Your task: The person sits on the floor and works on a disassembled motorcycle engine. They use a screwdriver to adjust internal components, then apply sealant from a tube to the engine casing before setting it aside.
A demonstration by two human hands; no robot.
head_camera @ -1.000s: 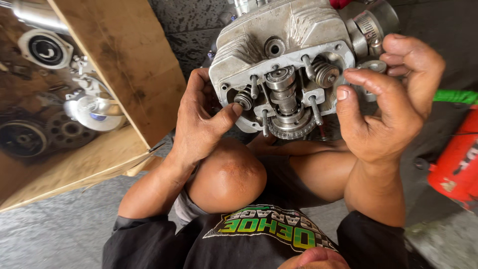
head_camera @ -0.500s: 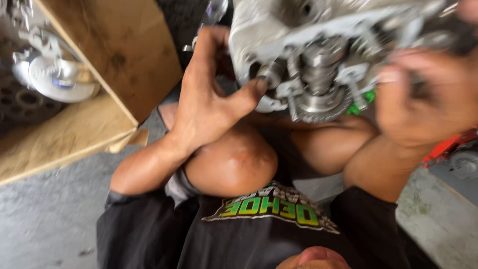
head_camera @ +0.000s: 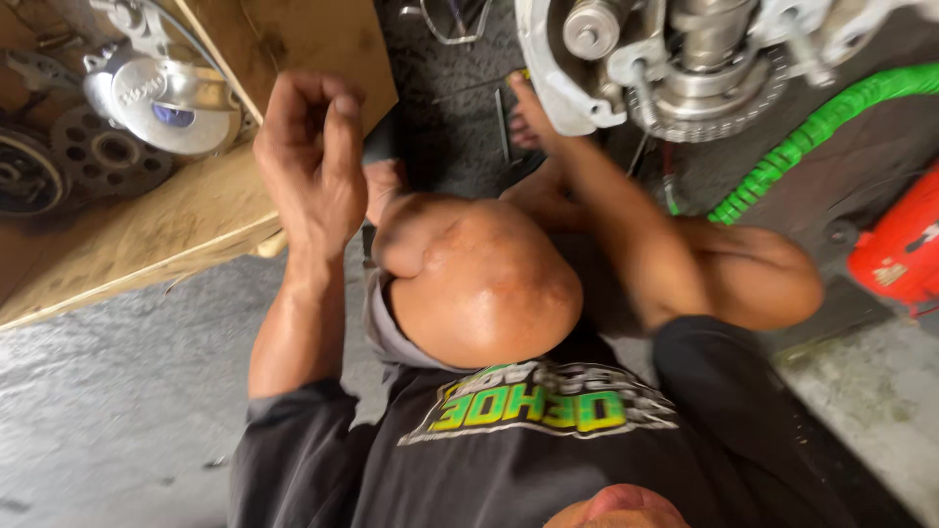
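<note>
My left hand (head_camera: 308,161) is raised over the edge of a wooden crate (head_camera: 196,210), away from the engine. Its fingers are curled in with the thumb against the forefinger, and I see nothing in it. A silver engine block (head_camera: 577,88) fills the top right of the view, with a toothed sprocket (head_camera: 714,112) on its shaft facing me. My right hand is out of the picture. My bent knee (head_camera: 479,284) and crossed leg lie between the left hand and the engine.
The crate holds a rounded silver cover (head_camera: 161,98) and dark gear discs (head_camera: 108,152). A green ribbed hose (head_camera: 812,127) runs along the floor at the right, near a red container (head_camera: 905,244). A thin metal tool (head_camera: 501,122) lies on the dark mat.
My left hand has come off the engine and moved left toward the crate, fingers closing. My right hand has left the view. The view has tilted down, so the engine sits higher.
</note>
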